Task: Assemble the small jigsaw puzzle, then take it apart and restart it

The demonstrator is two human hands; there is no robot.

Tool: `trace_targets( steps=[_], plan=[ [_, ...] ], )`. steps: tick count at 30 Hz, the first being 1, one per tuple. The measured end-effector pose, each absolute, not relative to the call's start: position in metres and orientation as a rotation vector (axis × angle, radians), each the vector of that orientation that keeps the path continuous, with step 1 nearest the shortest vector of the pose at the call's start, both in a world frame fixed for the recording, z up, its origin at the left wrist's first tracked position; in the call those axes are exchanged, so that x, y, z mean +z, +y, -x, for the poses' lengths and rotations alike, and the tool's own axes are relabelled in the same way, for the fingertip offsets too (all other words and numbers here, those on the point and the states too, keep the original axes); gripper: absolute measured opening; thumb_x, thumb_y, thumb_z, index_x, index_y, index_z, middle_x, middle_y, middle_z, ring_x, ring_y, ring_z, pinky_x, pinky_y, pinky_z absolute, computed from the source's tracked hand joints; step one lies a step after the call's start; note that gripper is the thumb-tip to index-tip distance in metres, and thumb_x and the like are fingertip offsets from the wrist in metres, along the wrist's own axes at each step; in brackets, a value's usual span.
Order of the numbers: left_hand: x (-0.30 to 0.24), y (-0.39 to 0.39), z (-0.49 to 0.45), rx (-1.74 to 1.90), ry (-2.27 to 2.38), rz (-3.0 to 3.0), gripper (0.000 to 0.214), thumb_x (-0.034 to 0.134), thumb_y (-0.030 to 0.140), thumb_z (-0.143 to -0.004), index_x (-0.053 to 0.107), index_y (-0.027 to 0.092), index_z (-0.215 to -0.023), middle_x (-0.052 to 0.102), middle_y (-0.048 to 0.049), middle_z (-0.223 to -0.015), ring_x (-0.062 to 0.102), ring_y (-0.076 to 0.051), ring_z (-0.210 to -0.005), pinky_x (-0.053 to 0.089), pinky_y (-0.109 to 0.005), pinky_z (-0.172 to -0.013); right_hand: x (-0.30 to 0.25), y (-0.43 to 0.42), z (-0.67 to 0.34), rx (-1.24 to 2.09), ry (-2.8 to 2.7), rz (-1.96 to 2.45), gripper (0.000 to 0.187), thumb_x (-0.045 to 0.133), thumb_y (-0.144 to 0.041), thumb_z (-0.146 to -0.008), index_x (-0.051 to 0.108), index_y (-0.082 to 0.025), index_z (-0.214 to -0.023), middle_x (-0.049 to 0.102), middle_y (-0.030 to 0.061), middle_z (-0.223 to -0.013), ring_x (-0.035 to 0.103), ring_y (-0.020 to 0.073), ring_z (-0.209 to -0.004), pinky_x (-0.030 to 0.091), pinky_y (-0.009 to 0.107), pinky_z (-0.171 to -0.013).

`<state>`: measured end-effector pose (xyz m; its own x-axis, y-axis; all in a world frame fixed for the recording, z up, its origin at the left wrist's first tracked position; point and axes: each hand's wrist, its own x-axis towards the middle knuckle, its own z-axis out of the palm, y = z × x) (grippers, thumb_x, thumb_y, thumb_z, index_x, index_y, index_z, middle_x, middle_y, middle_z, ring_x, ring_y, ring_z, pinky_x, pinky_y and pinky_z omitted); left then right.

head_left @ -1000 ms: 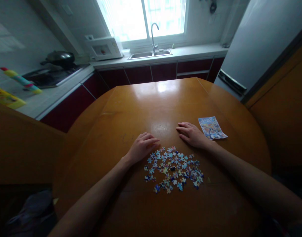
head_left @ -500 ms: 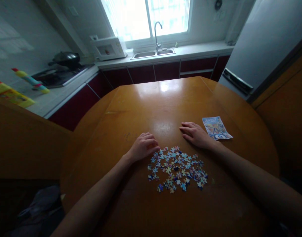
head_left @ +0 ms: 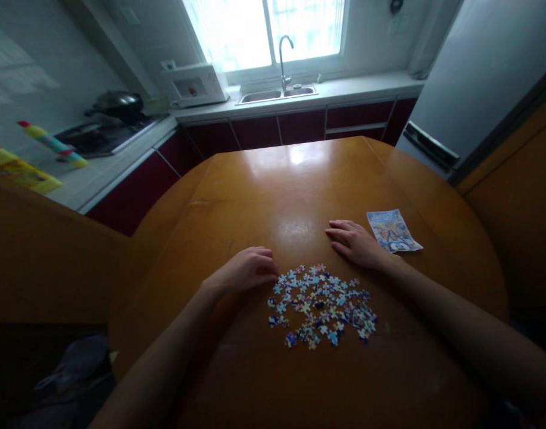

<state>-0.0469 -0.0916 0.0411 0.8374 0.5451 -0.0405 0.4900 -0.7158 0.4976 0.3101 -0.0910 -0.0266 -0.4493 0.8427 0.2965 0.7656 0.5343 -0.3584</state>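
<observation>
On the near half of the wooden bench [head_left: 255, 196], the left hand [head_left: 246, 269] sits a little farther left than half a second ago, its fingers more curled and drawn back from the puzzle pieces [head_left: 320, 305]. The right hand [head_left: 355, 244] keeps its place, and the scattered pile looks unchanged.

The left hand is bent inward, thumb and fingertips near each other at the pile's upper left edge; whether it pinches a piece cannot be told. The right hand lies palm down, fingers loosely extended and slightly spread, holding nothing visible.

The loose pieces lie between the forearms, nearer the person than the right hand and just beside the left fingertips. A printed sheet [head_left: 394, 230] rests just right of the right hand.
</observation>
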Motion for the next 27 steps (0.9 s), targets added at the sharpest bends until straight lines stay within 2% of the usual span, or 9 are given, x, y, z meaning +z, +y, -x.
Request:
trace_targets(
  steps=[8, 15, 20, 23, 27],
  plan=[
    [0.040, -0.095, 0.046, 0.141, 0.708, -2.415, 0.013, 0.069, 0.034, -0.092, 0.073, 0.022, -0.087, 0.064, -0.0018, -0.088, 0.061, -0.014, -0.082, 0.047, -0.024, -0.073, -0.027, -0.091, -0.311, 0.249, -2.318, 1.306, 0.037, 0.059, -0.032, -0.094, 0.067, -0.025, -0.129, 0.058, 0.0105, -0.142, 0.052, 0.0313, -0.132, 0.044, 0.052, -0.111],
    [0.021, -0.102, 0.027, 0.464, 0.759, -2.463, 0.020, 0.057, 0.030, -0.100, 0.075, 0.025, -0.107, 0.064, -0.0063, -0.094, 0.060, -0.016, -0.084, 0.050, -0.028, -0.075, -0.026, -0.092, -0.310, 0.248, -2.324, 1.320, 0.037, 0.058, -0.033, -0.095, 0.066, -0.024, -0.129, 0.057, 0.0104, -0.142, 0.051, 0.0307, -0.133, 0.044, 0.051, -0.112],
    [0.013, -0.103, 0.024, 0.435, 0.751, -2.513, 0.021, 0.056, 0.029, -0.100, 0.076, 0.024, -0.096, 0.063, -0.0051, -0.094, 0.059, -0.015, -0.085, 0.050, -0.028, -0.077, -0.026, -0.091, -0.311, 0.258, -2.343, 1.315, 0.038, 0.057, -0.033, -0.095, 0.065, -0.025, -0.131, 0.056, 0.0096, -0.144, 0.050, 0.0302, -0.133, 0.043, 0.050, -0.112],
    [0.013, -0.102, 0.024, 0.427, 0.783, -2.513, 0.018, 0.057, 0.028, -0.099, 0.073, 0.022, -0.092, 0.062, -0.0050, -0.097, 0.059, -0.016, -0.089, 0.050, -0.029, -0.082, -0.026, -0.091, -0.312, 0.264, -2.340, 1.315, 0.038, 0.057, -0.033, -0.094, 0.065, -0.027, -0.132, 0.056, 0.0091, -0.144, 0.050, 0.0301, -0.134, 0.043, 0.051, -0.112],
    [0.012, -0.100, 0.023, 0.433, 0.909, -2.496, 0.015, 0.063, 0.029, -0.095, 0.068, 0.019, -0.086, 0.061, -0.0049, -0.093, 0.058, -0.017, -0.090, 0.050, -0.030, -0.080, -0.026, -0.092, -0.311, 0.262, -2.336, 1.315, 0.038, 0.056, -0.035, -0.095, 0.066, -0.025, -0.131, 0.057, 0.0099, -0.144, 0.050, 0.0297, -0.134, 0.042, 0.049, -0.112]
  ],
)
